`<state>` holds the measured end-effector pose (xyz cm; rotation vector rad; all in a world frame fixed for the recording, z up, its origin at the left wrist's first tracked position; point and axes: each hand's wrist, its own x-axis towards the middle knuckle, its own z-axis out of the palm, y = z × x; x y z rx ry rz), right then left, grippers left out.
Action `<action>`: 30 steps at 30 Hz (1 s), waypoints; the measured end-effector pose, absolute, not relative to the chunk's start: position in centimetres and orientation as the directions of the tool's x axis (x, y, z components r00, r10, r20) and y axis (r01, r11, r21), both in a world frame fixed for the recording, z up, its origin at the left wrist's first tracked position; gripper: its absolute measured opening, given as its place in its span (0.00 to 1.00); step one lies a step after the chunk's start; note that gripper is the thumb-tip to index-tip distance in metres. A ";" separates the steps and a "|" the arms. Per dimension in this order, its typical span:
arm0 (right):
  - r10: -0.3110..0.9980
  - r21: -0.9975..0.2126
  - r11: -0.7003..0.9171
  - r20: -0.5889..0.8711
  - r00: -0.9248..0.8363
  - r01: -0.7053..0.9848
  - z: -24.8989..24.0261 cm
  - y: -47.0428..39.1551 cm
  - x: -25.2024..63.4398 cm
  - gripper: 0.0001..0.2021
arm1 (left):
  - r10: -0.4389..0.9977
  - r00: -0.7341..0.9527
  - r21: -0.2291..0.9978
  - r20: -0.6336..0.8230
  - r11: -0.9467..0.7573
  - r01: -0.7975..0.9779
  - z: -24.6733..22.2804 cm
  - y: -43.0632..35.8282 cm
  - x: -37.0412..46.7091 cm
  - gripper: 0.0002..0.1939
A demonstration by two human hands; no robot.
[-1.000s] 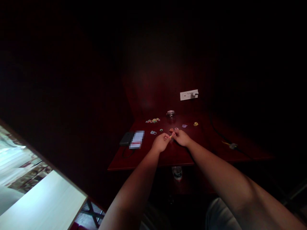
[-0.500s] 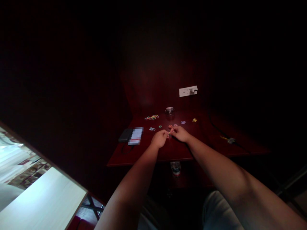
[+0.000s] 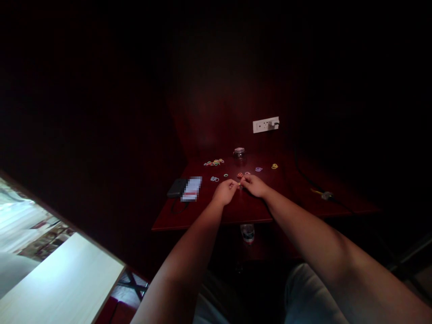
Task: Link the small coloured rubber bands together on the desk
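Observation:
My left hand (image 3: 225, 191) and my right hand (image 3: 255, 185) meet over the dark red table, fingertips pinched together on a small yellow hair tie (image 3: 239, 184). Just beyond them lie orange-red hair ties (image 3: 240, 175) and pink ones (image 3: 247, 173). A single green hair tie (image 3: 226, 175) and a few pale blue hair ties (image 3: 214, 179) rest to the left. Purple hair ties (image 3: 258, 169) and yellow hair ties (image 3: 274, 166) form small groups to the right. A mixed-colour pile of hair ties (image 3: 214, 162) is farther back on the left.
A clear lidded jar (image 3: 239, 154) stands at the back of the table (image 3: 199, 216). On the left are a phone (image 3: 191, 189) and a black case (image 3: 176, 188). A cable (image 3: 327, 195) lies right, a socket (image 3: 266, 125) is on the wall, and a cup (image 3: 248, 234) stands below.
The view has shifted slightly, so the table things appear a little higher. Both hands stay together at the small yellow hair tie, with only slight finger movement.

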<state>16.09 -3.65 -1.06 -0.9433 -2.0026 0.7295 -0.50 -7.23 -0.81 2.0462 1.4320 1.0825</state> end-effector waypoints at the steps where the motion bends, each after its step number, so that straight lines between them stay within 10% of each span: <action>1: 0.817 -0.735 0.560 0.413 -0.403 0.381 -1.0 -3.6 16.1 0.12 | 0.921 0.171 0.720 0.350 -0.381 0.580 -0.8 -7.2 -0.5 0.08; 30: 0.799 -0.797 0.559 0.445 -0.404 0.227 -0.8 -4.3 15.8 0.07 | 0.924 0.126 0.804 0.362 -0.378 0.459 -1.6 -6.6 -0.3 0.05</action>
